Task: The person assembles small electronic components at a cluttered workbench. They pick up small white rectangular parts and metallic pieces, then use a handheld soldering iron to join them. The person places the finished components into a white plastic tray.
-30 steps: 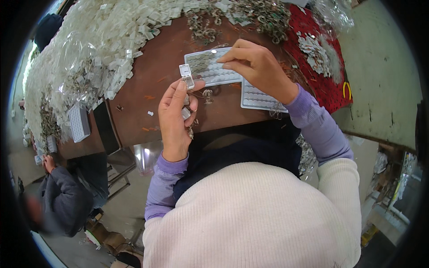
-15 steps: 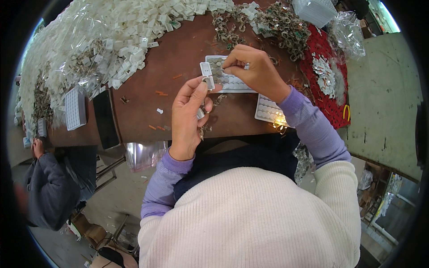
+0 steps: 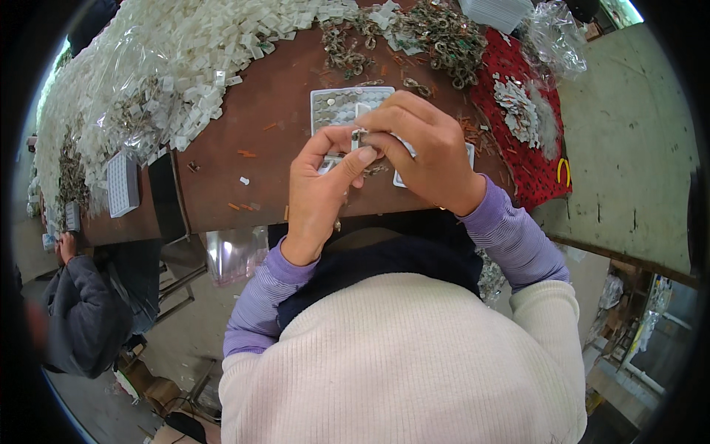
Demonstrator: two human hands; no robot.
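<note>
White plastic at the fingertips: the case [image 3: 356, 140] stood right between the two hands, lid up at its far end, its long axis running roughly away from the body. And that was the key relation! The left hand [image 3: 318, 183] had it gripped between thumb and fingers, just left of and below it. The right hand [image 3: 435, 148] came over from the right, fingers bent in, tips right at the case; whether they pinched anything, I couldn't tell. Both hands were about as near as each other, but the left one did the gripping. Beyond them lay the far tray [image 3: 313, 107], and partly hidden beneath the right hand, the near tray [image 3: 400, 180].

Now the count! One case at the fingertips, at least one more white piece [image 3: 329, 163] in the left palm. Two trays ahead; their discs [image 3: 325, 118], part covered, beat any count. Over left, one stack [image 3: 123, 185] and one dark slab [image 3: 164, 194]. Far right, one red cloth [image 3: 543, 181] and one pair of yellow handles [image 3: 563, 172]. Up top, one white heap [image 3: 244, 29] and one tangle of metal loops [image 3: 444, 44], pieces past counting. One co-worker's hand [image 3: 67, 247] showed far left.
</note>
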